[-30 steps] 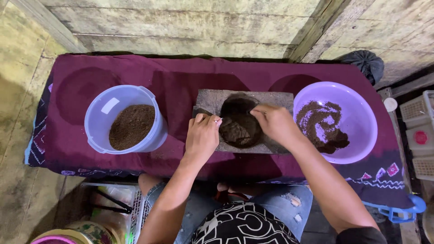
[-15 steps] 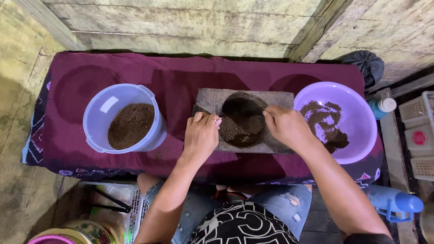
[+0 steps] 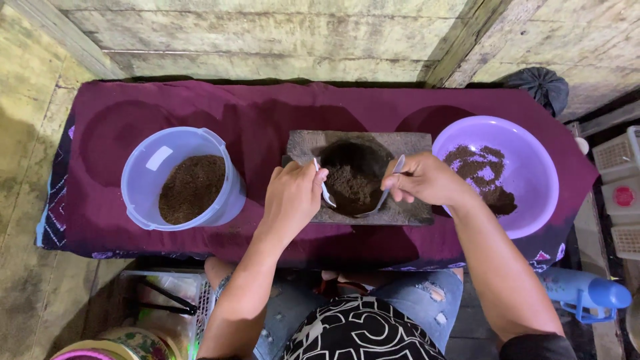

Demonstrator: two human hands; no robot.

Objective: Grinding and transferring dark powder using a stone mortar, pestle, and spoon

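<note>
while both my hands grip spoons, i dig at the mortar.
left hand and right hand each close on a thin stiff spoon handle; brown powder in the stone mortar looks loose, crumbly.

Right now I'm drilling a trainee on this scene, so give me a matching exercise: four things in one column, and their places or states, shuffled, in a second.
Things:
1. pale blue bucket
2. purple basin
3. stone block
4. blue bottle

Places or states:
A. middle of the maroon cloth, round hollow holding brown powder, both hands with spoons over it
B. off the table, lower right
C. left end of the cloth, brown powder inside
D. right end of the cloth, thin scatter of brown powder

Pairs: 1-C, 2-D, 3-A, 4-B
</note>
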